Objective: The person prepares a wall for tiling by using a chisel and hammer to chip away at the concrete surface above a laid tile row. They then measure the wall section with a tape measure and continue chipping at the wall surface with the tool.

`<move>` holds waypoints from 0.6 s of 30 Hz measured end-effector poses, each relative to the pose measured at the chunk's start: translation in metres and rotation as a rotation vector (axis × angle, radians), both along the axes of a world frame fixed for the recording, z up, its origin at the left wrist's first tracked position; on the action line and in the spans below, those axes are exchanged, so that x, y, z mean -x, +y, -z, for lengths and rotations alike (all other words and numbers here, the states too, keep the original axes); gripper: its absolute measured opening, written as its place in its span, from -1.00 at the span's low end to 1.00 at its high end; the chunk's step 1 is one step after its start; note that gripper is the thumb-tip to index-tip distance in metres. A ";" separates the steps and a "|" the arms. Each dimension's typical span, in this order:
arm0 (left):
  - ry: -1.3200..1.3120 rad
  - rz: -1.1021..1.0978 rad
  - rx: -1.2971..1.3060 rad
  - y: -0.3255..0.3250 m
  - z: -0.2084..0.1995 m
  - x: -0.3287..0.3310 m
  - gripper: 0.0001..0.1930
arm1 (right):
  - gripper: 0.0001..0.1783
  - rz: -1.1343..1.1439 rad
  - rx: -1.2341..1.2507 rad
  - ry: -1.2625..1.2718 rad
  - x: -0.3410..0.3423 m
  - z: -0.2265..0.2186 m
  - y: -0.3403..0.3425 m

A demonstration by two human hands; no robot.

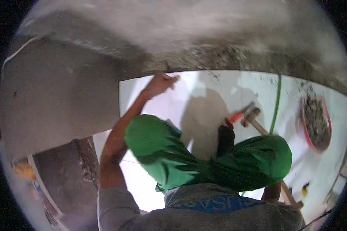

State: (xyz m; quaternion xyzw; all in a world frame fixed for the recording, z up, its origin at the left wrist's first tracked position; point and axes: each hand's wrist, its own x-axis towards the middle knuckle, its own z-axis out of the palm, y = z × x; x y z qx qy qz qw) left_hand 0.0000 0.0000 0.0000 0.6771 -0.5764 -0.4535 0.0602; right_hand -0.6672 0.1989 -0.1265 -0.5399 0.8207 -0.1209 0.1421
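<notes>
My left hand (160,84) reaches far forward, and its fingers curl on the top edge of a large white tile (204,100) that lies flat. My knees in green trousers (204,158) fill the middle of the view. A hammer (252,114) with a long wooden handle lies on the tile to the right, next to an orange-handled tool (235,117) and a dark object (226,139). Only a bit of my right hand (272,191) shows behind the right knee, close to the wooden handle. Its fingers are hidden.
A red basin (327,127) of grey rubble stands at the right. A green cord (276,103) runs across the white floor. Rough grey mortar (219,57) borders the tile's far edge, and a grey cement slab (58,100) lies at the left.
</notes>
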 end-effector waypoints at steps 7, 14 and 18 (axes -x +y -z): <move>-0.321 0.636 0.024 -0.058 0.041 0.042 -0.37 | -0.34 -0.043 0.170 0.062 -0.046 0.031 0.027; -0.106 0.389 0.597 -0.116 0.184 0.107 -0.08 | -0.48 0.040 0.083 0.281 -0.116 0.040 0.008; -0.261 0.106 0.712 -0.153 0.268 0.184 -0.02 | -0.45 0.123 0.186 0.289 -0.127 0.059 -0.001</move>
